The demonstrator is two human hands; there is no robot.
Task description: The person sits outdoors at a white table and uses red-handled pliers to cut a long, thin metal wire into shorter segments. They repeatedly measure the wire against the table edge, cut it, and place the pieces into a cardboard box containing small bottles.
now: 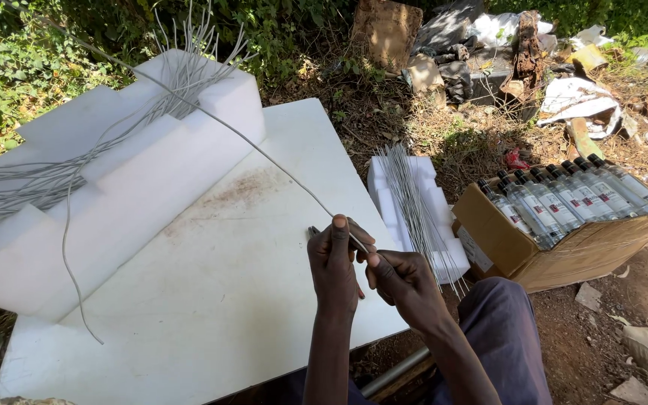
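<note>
Low centre of the frame: left hand (333,262) closed around a dark tool (313,232) and the near end of a long grey wire (264,154), thumb up, fingers curled tight. Just right of it, touching at the fingertips: right hand (403,279), fingers pinched shut on the same wire end where it leaves the left fist. Whether the tool's tip grips the wire: cannot tell.

From the hands, the wire running up and left across the white board (211,300), rising to the upper left of the frame and passing over a stepped white foam block (136,172). In the notch of that block and spilling toward the left edge: a loose bundle of grey wires (31,180), one strand drooping down over the board.

Right of centre, beside the board's edge: a smaller white foam piece (440,214) with a sheaf of straight cut wires (414,202) lying across it. Further right, on bare earth: an open cardboard box (564,251) packed with clear capped bottles (564,196). Along the top of the frame: green bushes and scattered rubbish. Bottom right: a knee in dark blue trousers (508,337).
</note>
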